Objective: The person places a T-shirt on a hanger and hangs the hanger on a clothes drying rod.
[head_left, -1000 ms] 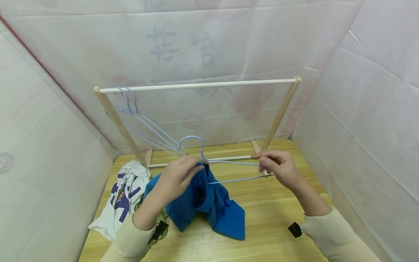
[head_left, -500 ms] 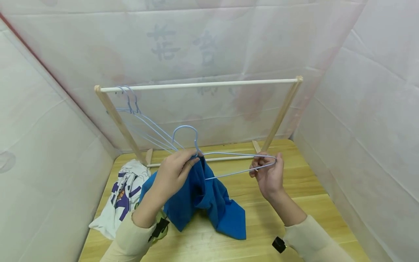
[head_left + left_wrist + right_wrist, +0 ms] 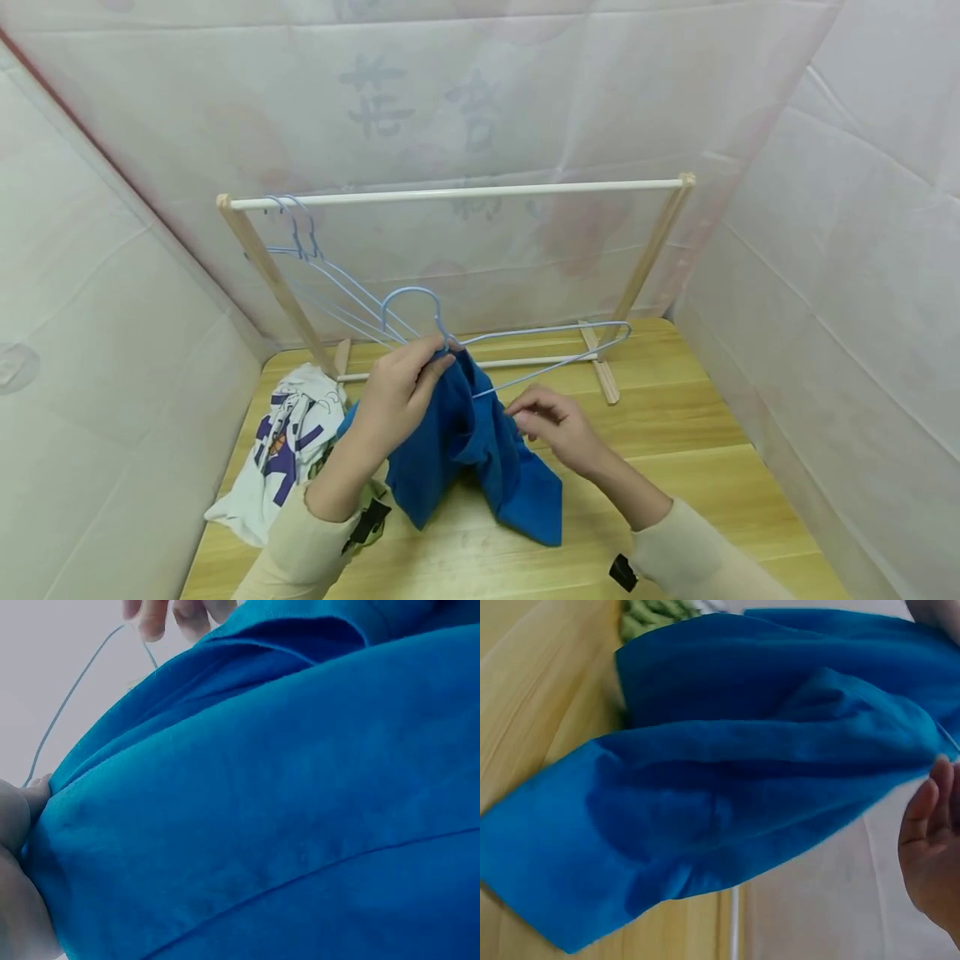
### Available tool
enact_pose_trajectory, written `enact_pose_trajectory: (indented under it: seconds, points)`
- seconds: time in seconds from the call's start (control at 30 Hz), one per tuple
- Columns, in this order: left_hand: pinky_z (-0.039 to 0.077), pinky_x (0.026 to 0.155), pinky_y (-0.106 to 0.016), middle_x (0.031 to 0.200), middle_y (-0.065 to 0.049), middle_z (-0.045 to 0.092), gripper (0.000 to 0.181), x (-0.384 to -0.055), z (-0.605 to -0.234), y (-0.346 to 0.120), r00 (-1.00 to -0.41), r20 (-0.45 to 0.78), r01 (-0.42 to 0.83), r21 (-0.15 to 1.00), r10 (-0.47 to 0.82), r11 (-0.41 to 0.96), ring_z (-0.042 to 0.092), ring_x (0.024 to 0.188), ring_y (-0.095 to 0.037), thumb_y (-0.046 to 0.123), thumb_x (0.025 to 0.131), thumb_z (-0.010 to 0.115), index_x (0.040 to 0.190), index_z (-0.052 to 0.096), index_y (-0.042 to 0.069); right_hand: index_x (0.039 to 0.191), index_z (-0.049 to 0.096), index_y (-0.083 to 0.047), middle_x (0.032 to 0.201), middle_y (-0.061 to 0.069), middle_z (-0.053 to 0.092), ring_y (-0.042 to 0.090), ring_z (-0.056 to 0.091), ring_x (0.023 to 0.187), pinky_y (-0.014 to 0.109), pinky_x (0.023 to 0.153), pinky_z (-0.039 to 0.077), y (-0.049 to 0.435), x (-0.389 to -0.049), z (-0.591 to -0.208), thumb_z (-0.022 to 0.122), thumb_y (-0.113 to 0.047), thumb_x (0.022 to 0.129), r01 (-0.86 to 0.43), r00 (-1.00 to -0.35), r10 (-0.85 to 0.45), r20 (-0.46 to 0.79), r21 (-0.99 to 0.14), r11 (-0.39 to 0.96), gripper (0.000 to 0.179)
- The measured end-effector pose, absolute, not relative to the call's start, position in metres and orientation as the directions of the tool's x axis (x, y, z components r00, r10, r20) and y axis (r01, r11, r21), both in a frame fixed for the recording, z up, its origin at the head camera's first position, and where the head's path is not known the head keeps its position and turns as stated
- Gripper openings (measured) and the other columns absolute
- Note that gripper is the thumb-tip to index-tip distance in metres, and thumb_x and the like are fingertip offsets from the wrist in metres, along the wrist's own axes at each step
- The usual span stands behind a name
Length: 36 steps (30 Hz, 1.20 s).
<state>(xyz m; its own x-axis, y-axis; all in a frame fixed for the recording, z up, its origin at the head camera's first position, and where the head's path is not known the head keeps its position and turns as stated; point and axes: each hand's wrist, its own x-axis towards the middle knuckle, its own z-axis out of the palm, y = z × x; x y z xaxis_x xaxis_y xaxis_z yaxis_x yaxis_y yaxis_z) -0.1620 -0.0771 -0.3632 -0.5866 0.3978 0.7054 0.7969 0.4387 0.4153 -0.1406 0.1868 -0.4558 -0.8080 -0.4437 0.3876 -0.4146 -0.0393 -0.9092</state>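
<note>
My left hand (image 3: 401, 387) pinches the neck of a light-blue wire hanger (image 3: 540, 331) together with the gathered top of a blue shirt (image 3: 457, 442). The hanger's hook stands up above the fingers; its right arm sticks out bare to the right, while its left part is hidden by the cloth and hand. Fabric hangs down in folds to the table. Beside the shirt's right edge, below the bare hanger arm, is my right hand (image 3: 558, 429), fingers slightly bent. In the right wrist view its fingertips (image 3: 922, 802) are close to the cloth; contact is unclear.
Behind the hands stands a wooden rack with a white top rail (image 3: 480, 193). Two more blue hangers (image 3: 345, 283) hang at its left end. A white garment with purple print (image 3: 281, 450) lies left on the wooden table (image 3: 675, 467), near a partly hidden green cloth (image 3: 371, 521).
My right hand has let go of the hanger's right end and moved left and down to the shirt's edge. The hanger has shifted slightly left and up, still in my left hand.
</note>
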Motion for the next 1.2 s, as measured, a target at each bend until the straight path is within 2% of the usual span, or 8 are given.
enact_pose_trajectory:
  seconds: [0.13,0.27,0.43,0.57,0.73,0.87,0.97,1.2]
  points:
    - [0.044,0.062,-0.026,0.109,-0.004,0.072,0.013,-0.16,-0.361,-0.074,-0.594,0.706,0.792,0.427,0.386,0.436,0.057,0.071,-0.011,0.007,0.101,0.058,0.11,0.067,0.008,0.126,0.067,-0.008,0.093,0.003,0.059,0.009,0.054,0.073,0.027,0.06,0.051,0.174,-0.135,-0.459,0.063,-0.009,0.097,-0.634,-0.659,-0.604,0.448,-0.763,0.126,0.029]
    - [0.04,0.057,-0.025,0.108,-0.004,0.072,0.013,-0.159,-0.361,-0.073,-0.595,0.705,0.791,0.429,0.386,0.436,0.048,0.063,-0.009,0.008,0.101,0.057,0.11,0.067,0.008,0.137,0.061,-0.014,0.093,-0.002,0.058,0.006,0.053,0.066,0.018,0.058,0.048,0.167,-0.13,-0.463,0.066,-0.029,0.097,-0.747,-0.597,-0.686,0.416,-0.6,0.285,0.043]
    - [0.035,0.052,-0.023,0.096,-0.002,0.071,0.015,-0.16,-0.363,-0.075,-0.602,0.708,0.785,0.44,0.37,0.436,0.037,0.055,-0.006,0.007,0.101,0.058,0.111,0.068,0.009,0.131,0.061,-0.019,0.095,-0.003,0.061,0.005,0.059,0.069,0.01,0.061,0.044,0.168,-0.128,-0.469,0.069,-0.036,0.094,-0.786,-0.604,-0.683,0.411,-0.448,0.426,0.041]
    - [0.033,0.052,-0.023,0.087,0.0,0.068,0.016,-0.16,-0.363,-0.076,-0.611,0.705,0.777,0.447,0.361,0.443,0.035,0.055,-0.005,0.008,0.101,0.058,0.113,0.068,0.01,0.14,0.054,-0.022,0.095,-0.003,0.06,0.004,0.06,0.069,0.01,0.06,0.044,0.17,-0.128,-0.471,0.072,-0.032,0.093,-0.784,-0.616,-0.659,0.433,-0.422,0.455,0.052]
    - [0.034,0.052,-0.023,0.097,-0.001,0.071,0.015,-0.158,-0.361,-0.074,-0.623,0.696,0.77,0.465,0.358,0.437,0.035,0.055,-0.006,0.011,0.102,0.057,0.112,0.068,0.01,0.15,0.043,-0.021,0.096,-0.003,0.06,0.006,0.06,0.068,0.01,0.06,0.043,0.169,-0.13,-0.471,0.069,-0.033,0.095,-0.781,-0.623,-0.634,0.459,-0.409,0.472,0.063]
    - [0.034,0.052,-0.023,0.102,-0.001,0.071,0.014,-0.159,-0.361,-0.074,-0.627,0.692,0.768,0.473,0.357,0.432,0.036,0.056,-0.006,0.012,0.103,0.056,0.11,0.067,0.009,0.146,0.049,-0.019,0.095,-0.003,0.061,0.002,0.054,0.064,0.01,0.055,0.04,0.171,-0.134,-0.471,0.068,-0.034,0.095,-0.771,-0.634,-0.598,0.49,-0.349,0.532,0.056]
    - [0.034,0.052,-0.022,0.093,0.0,0.07,0.014,-0.159,-0.362,-0.074,-0.621,0.699,0.773,0.469,0.354,0.428,0.035,0.055,-0.005,0.01,0.102,0.057,0.11,0.068,0.008,0.138,0.058,-0.02,0.092,-0.005,0.06,-0.003,0.043,0.06,0.011,0.05,0.033,0.172,-0.137,-0.472,0.07,-0.037,0.093,-0.757,-0.631,-0.571,0.526,-0.256,0.601,0.049]
    - [0.033,0.052,-0.022,0.095,-0.002,0.07,0.013,-0.16,-0.363,-0.073,-0.606,0.712,0.785,0.463,0.355,0.412,0.035,0.055,-0.006,0.007,0.101,0.058,0.109,0.068,0.009,0.134,0.062,-0.023,0.09,-0.007,0.059,-0.005,0.039,0.058,0.009,0.05,0.031,0.169,-0.136,-0.474,0.073,-0.038,0.09,-0.809,-0.549,-0.612,0.57,-0.178,0.56,0.048]
